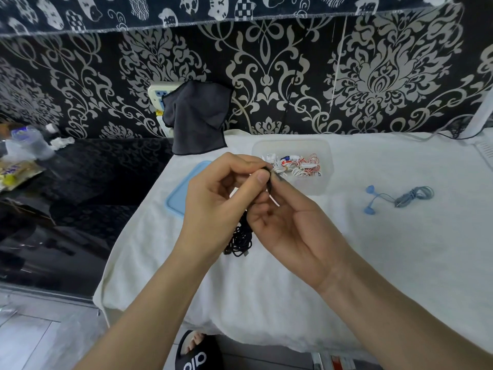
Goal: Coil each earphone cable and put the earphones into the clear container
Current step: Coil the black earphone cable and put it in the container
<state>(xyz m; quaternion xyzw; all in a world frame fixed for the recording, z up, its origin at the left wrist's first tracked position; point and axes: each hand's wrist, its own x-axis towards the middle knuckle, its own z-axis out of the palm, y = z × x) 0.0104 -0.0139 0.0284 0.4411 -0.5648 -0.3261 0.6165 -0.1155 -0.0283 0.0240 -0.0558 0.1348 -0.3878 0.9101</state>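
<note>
Pinching the top of the black earphone cable [241, 236] between both hands, left hand [218, 198] and right hand [288, 220] meeting fingertip to fingertip, tangled length hanging straight down onto the white towel [373, 263]. Sitting just beyond the right hand's fingertips: the clear container [324, 182], nearer that hand.

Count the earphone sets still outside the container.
2. A black set is held in both hands, left and right, above the towel. A blue set lies on the towel, right of the container. More may be hidden.
</note>
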